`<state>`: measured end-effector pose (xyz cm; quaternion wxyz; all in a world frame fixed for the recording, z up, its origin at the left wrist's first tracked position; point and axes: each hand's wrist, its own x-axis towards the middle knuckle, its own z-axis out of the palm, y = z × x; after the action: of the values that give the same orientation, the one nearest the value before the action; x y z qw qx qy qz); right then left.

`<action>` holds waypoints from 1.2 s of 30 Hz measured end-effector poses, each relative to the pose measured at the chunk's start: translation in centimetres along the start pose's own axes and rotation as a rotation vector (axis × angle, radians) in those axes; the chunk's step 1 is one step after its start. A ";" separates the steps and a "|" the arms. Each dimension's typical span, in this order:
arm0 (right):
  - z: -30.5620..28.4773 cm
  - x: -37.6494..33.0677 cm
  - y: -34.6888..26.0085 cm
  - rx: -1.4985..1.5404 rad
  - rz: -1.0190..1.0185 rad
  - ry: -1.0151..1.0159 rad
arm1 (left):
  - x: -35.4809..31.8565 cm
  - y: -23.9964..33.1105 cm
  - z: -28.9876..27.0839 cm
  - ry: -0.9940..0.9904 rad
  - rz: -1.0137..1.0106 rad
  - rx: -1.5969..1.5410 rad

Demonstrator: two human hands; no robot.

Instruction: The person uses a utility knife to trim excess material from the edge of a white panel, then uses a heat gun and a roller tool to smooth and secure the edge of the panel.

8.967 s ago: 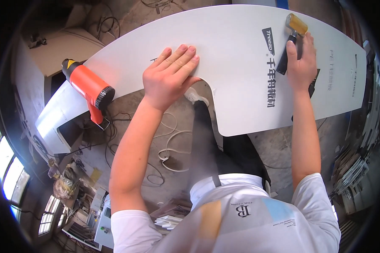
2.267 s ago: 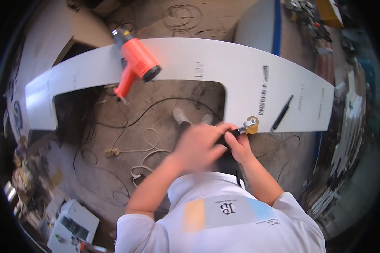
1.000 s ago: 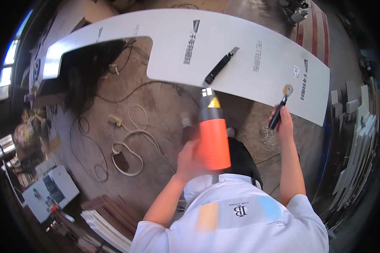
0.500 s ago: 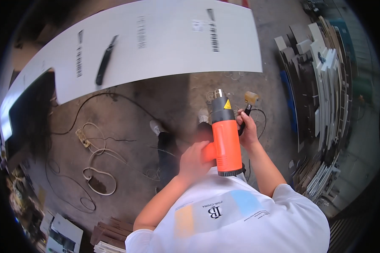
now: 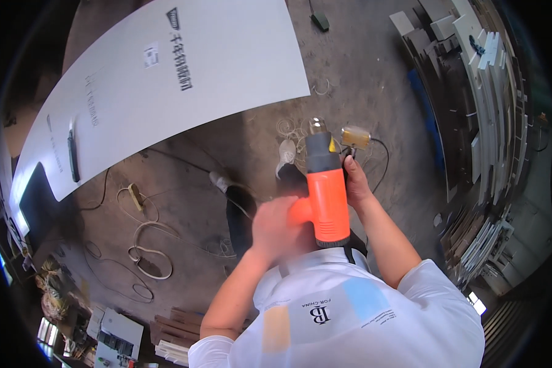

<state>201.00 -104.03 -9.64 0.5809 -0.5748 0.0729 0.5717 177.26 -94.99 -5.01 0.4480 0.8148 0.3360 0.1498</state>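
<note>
An orange and dark grey heat gun (image 5: 329, 190) points away from me in front of my shirt, its metal nozzle at the far end. Wrapped round its side handle is my left hand (image 5: 281, 228), closed and slightly blurred. On the gun's other side, my right hand (image 5: 357, 179) is closed round a black part (image 5: 349, 154), most of it hidden behind the gun and fingers. That part reaches toward a yellowish box-shaped piece (image 5: 356, 138); whether the two are joined I cannot tell. A dark cable (image 5: 386, 161) curves from the box's right side.
A large white panel (image 5: 227, 67) spans the far left, with a black-handled knife (image 5: 73, 153) lying on it. Looped cords and a yellowish socket block (image 5: 135, 197) lie on the floor. Board offcuts (image 5: 484, 98) are stacked at right, more boards (image 5: 178, 328) near left.
The view has turned right, so the panel and knife sit farther left. The yellowish piece now shows its broad side. Both hands keep their holds.
</note>
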 end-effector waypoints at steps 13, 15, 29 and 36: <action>2.9 0.8 -0.4 -0.051 -0.039 -0.068 | 3.4 -2.9 -0.8 -0.081 0.073 0.150; 2.5 2.1 0.3 -0.064 -0.011 -0.064 | 3.8 -3.3 -1.1 -0.087 0.054 0.149; 2.5 2.3 -0.9 -0.086 0.020 -0.126 | 3.5 -3.7 -0.2 -0.008 0.047 0.130; 1.6 3.0 -0.1 -0.151 -0.095 -0.116 | 3.9 -3.5 0.4 0.006 0.026 0.141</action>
<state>201.21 -101.03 -11.28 0.5654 -0.5859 -0.0313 0.5798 178.87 -91.29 -8.38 0.3866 0.8481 0.3366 0.1340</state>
